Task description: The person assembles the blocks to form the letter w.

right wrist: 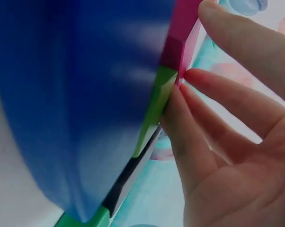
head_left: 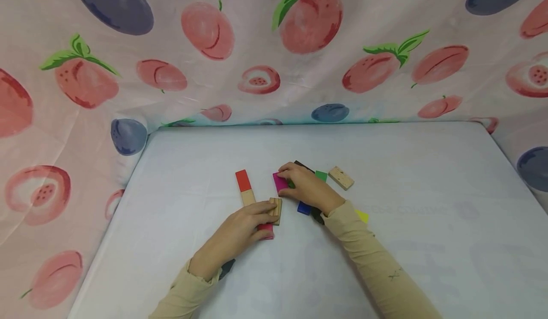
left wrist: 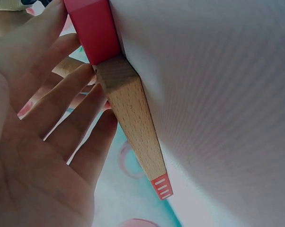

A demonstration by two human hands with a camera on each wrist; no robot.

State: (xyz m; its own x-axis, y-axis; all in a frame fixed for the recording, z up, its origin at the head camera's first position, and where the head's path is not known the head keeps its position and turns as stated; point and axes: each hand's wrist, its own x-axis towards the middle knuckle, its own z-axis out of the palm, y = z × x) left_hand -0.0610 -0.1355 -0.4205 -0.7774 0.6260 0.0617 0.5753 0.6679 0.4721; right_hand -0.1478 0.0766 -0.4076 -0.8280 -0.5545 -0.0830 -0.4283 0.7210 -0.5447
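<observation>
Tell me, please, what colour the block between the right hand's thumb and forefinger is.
The block is magenta, best seen in the head view.

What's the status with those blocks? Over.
Left hand touching wooden block. Right hand gripping magenta block. Blue block near that hand, possibly in the way.

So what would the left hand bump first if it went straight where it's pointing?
The wooden block at the fingertips of the left hand, then probably the right hand, though depth is unclear.
</observation>
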